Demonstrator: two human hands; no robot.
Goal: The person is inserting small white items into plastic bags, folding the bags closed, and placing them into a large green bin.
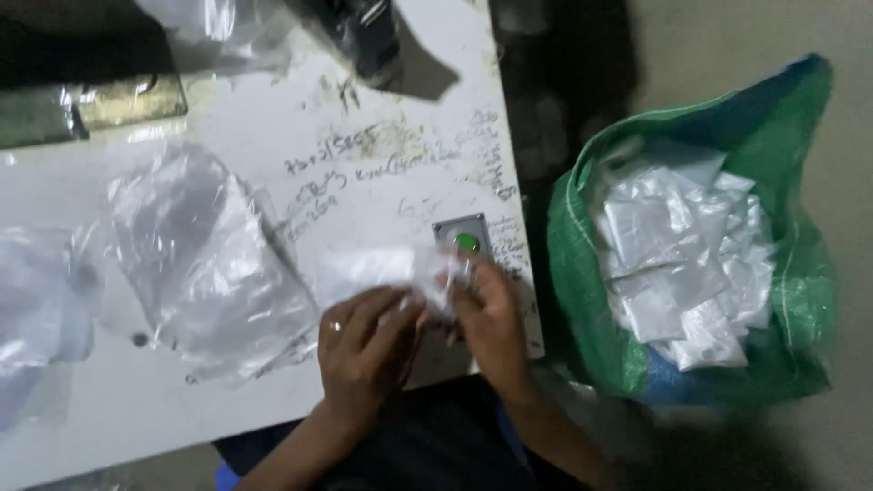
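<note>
Resting at the worktop [273, 136] edge, a clear plastic bag [382, 268] is grasped by left hand [364, 350] and right hand [496, 327] fingers.

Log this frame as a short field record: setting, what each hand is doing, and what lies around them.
setting: white table with scribbles, seen from above
left hand: ring on one finger, grips a small clear plastic bag at the table edge
right hand: pinches the same bag's right end
near hands: green push button in a grey plate
on table: loose clear plastic bags to the left
beside table: green woven sack filled with white packets
</note>
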